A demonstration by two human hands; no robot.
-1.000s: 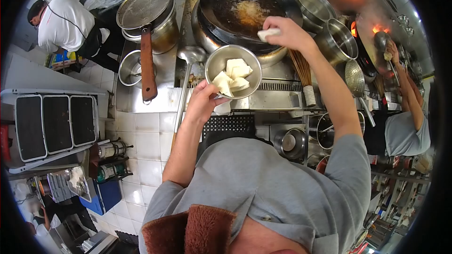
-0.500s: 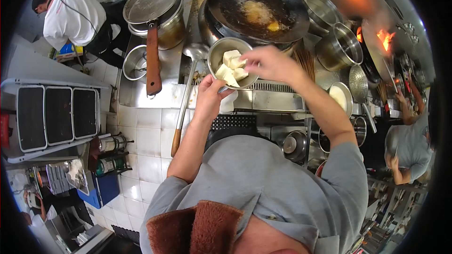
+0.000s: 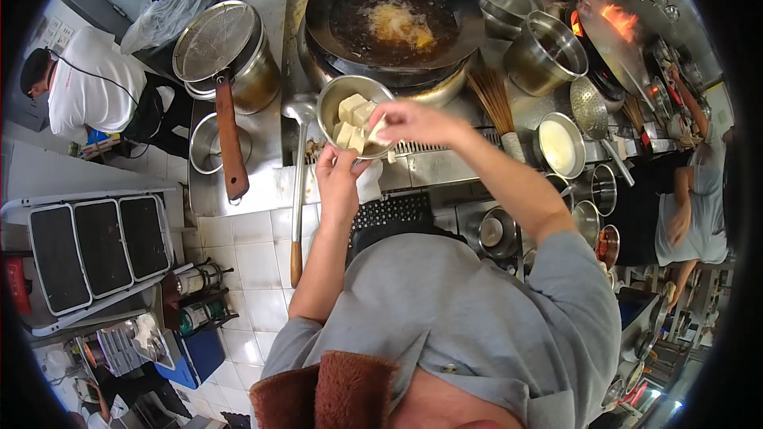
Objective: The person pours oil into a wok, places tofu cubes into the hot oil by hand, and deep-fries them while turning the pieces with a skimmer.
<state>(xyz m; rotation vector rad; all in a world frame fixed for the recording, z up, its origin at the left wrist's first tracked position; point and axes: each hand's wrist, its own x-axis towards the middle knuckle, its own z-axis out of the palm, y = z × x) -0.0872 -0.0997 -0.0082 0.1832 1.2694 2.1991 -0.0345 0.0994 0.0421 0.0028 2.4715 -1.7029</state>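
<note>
My left hand (image 3: 339, 179) grips the lower rim of a steel bowl (image 3: 327, 95) that holds several white blocks (image 3: 351, 116). At the bowl's right side, my right hand (image 3: 413, 123) pinches a white block (image 3: 380, 130) between thumb and fingers. Just beyond the bowl, a large black wok (image 3: 334, 32) holds dark oil, with golden pieces (image 3: 401, 24) bubbling in it. A long-handled ladle (image 3: 299, 155) lies on the counter to the left of the bowl.
A strainer (image 3: 211, 40) rests on a pot at left. Right of the wok are a bamboo brush (image 3: 493, 103), a steel pot (image 3: 544, 56), a perforated ladle (image 3: 589, 109) and a bowl of pale liquid (image 3: 561, 145). One person (image 3: 95, 87) bends at far left; another (image 3: 695, 199) stands at right near flames (image 3: 620, 22).
My right hand has come back from over the wok to the bowl and now holds a block there. More golden food shows in the oil. The co-worker at right has shifted.
</note>
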